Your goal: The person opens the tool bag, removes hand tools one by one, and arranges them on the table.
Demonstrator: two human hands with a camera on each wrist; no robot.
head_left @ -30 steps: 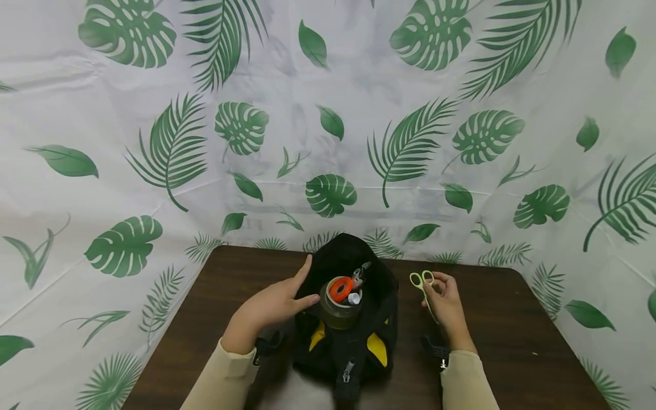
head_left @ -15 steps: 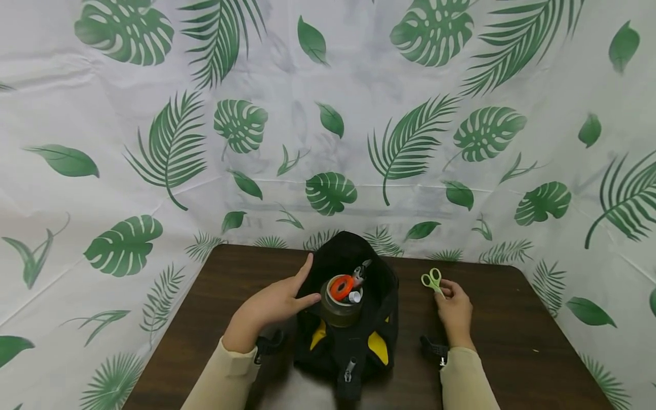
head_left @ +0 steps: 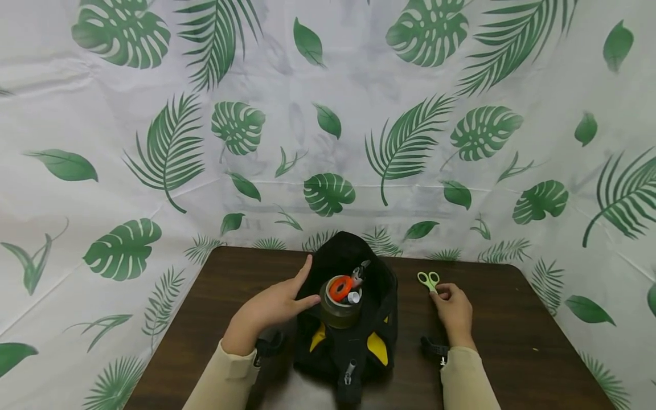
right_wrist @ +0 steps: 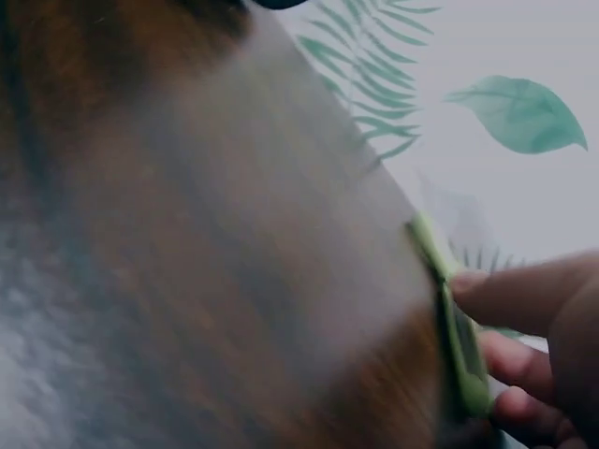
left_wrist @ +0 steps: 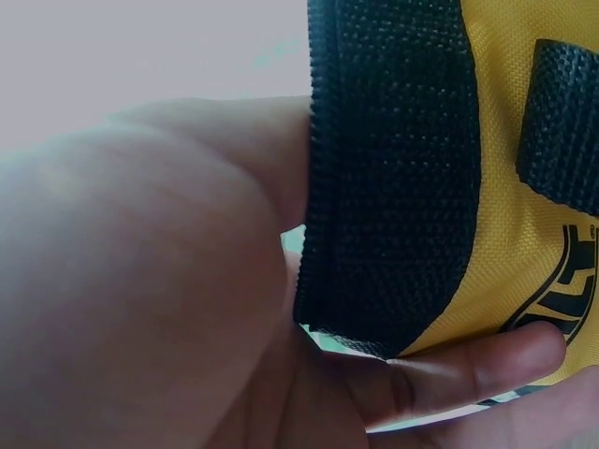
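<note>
The green scissors [head_left: 432,289] lie at the fingertips of the right hand [head_left: 455,312], which pinches them and is the nearer of the two. Their long axis slants across the grip: handle loops point forward and left of that hand, while the blades are hidden, seemingly running back towards the palm. Left of it, across some counter [head_left: 504,336], stands the open black-and-yellow bag [head_left: 376,348] with a jar [head_left: 339,322] inside. Beyond, the left hand [head_left: 274,306] holds the bag's edge, thumb and forefinger spread wide.
</note>
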